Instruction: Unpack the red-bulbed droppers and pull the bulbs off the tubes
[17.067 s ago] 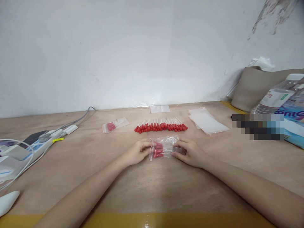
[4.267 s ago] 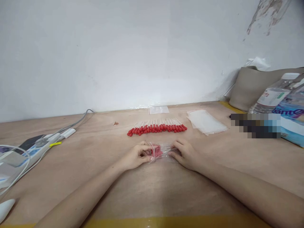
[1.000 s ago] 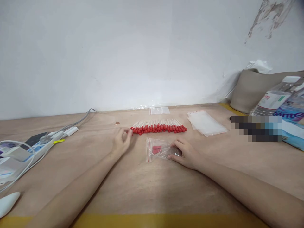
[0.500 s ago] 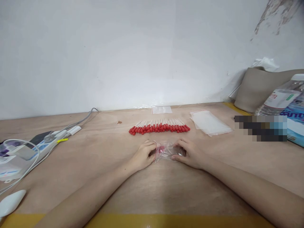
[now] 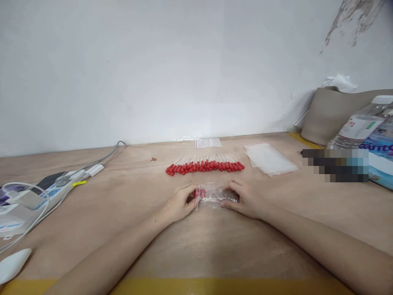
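A small clear zip bag [image 5: 212, 193] with a red strip at its mouth lies on the wooden table [image 5: 196, 246] between my hands. Red swab tips show inside near its left end. My left hand [image 5: 180, 202] pinches the bag's open left end, fingers closed. My right hand [image 5: 244, 198] presses on and grips the bag's right end. Just beyond the bag lies a row of several red-tipped swabs [image 5: 205, 164] with white sticks pointing away from me.
A stack of empty zip bags [image 5: 270, 158] lies at the right, one more bag [image 5: 208, 142] by the wall. A power strip with cables [image 5: 46, 190] sits at the left. Water bottles [image 5: 359, 123] and a beige bag [image 5: 334, 110] stand at the right.
One second ago my left hand was at the left end of the swab row; it has come back to the bag's mouth. My right hand stayed on the bag.
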`<state>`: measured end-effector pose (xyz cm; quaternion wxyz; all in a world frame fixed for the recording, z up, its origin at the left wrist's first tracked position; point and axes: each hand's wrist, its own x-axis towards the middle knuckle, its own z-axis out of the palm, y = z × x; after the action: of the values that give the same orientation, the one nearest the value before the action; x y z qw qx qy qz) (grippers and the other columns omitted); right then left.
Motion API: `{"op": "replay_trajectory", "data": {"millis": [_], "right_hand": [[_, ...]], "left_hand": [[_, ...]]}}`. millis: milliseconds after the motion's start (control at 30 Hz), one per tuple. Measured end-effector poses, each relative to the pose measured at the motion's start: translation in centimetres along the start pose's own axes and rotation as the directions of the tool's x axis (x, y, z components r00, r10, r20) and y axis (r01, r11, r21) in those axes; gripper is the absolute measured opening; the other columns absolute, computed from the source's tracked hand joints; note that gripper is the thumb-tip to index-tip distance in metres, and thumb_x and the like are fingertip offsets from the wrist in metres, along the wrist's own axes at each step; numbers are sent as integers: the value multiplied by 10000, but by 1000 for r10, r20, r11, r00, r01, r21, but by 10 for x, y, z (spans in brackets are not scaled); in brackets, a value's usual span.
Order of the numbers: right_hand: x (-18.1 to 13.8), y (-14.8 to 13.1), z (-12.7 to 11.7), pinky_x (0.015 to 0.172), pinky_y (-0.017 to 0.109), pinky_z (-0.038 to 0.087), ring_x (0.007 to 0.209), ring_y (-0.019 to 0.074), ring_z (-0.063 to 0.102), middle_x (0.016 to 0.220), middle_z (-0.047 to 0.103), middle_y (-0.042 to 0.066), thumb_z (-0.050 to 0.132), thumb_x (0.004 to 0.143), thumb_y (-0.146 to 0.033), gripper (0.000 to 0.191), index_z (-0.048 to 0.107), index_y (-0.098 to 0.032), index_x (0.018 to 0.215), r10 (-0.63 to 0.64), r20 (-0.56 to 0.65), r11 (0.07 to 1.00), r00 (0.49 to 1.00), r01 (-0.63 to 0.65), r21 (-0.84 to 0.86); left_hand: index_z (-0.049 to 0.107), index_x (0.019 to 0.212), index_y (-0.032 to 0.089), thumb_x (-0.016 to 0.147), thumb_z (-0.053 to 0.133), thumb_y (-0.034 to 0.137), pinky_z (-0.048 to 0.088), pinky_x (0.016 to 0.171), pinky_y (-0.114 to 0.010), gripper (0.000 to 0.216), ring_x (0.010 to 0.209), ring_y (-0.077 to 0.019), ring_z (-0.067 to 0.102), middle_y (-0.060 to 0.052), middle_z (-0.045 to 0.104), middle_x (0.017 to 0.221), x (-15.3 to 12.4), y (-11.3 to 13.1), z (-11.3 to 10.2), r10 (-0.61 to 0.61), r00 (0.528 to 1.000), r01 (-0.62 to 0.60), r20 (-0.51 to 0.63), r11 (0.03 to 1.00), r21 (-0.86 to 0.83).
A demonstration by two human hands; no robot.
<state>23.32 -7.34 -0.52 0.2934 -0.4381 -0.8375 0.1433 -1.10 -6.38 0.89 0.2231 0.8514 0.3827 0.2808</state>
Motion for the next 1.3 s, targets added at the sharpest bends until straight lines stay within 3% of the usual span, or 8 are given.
{"op": "replay_trajectory", "data": {"millis": [200,433,533,600,667,933,1167,1300], "right_hand": [[-1,0,-1,640,274,410,741,154,507,867,540,47,611,721,-417,308,538,-179,902,17,-7,1000,1000,-17,13],[0,-1,-2,642,272,409,740,149,506,874,542,43,614,723,-394,283,534,-183,895,21,9,999,1000,-22,28],[0,0,-1,645,275,410,737,148,506,861,541,39,611,725,-391,268,534,-187,881,8,9,1000,1000,-8,29],[1,1,-1,645,275,410,738,148,505,868,541,41,616,721,-382,267,532,-186,881,3,9,1000,1000,-3,28],[1,0,-1,643,273,412,739,148,506,876,543,42,618,719,-372,261,532,-186,881,4,7,999,1000,-4,32],[0,-2,-2,662,276,420,767,153,510,880,540,47,632,712,-365,257,534,-183,864,-13,-20,999,1000,14,39],[1,-1,-1,686,279,423,794,156,515,893,542,44,626,718,-368,248,536,-189,864,-26,-20,998,999,27,58],[1,-2,-2,692,286,423,797,160,515,892,537,48,619,726,-363,238,535,-187,864,-30,-5,998,1000,30,61]], "left_hand": [[574,921,146,740,599,311,489,690,-253,246,785,-146,608,-62,650,886,5,-20,-15,-207,970,147,-128,916,-373],[653,853,160,568,754,337,504,819,-337,351,840,-200,642,-72,694,864,9,-33,-119,-358,933,322,-19,859,-399],[645,878,158,560,755,373,489,862,-389,399,860,-221,645,-78,699,857,13,-30,-136,-352,888,224,-295,893,-391],[632,904,150,593,734,368,481,878,-396,393,861,-213,647,-78,698,876,22,-26,-126,-299,819,129,-490,928,-350],[629,905,139,623,713,328,489,868,-376,349,849,-202,651,-77,698,877,38,-24,-105,-244,778,72,-579,950,-303],[666,894,192,734,573,190,481,855,-309,185,883,-170,636,-41,683,950,99,-42,-22,-152,866,133,-477,988,-72],[673,814,174,646,656,292,495,728,-302,206,747,-187,644,-44,691,777,112,-45,-12,-283,803,288,-525,955,-74],[651,860,159,700,606,332,479,718,-280,240,777,-166,628,-48,683,830,120,-31,-10,-238,784,227,-574,970,-91]]}}
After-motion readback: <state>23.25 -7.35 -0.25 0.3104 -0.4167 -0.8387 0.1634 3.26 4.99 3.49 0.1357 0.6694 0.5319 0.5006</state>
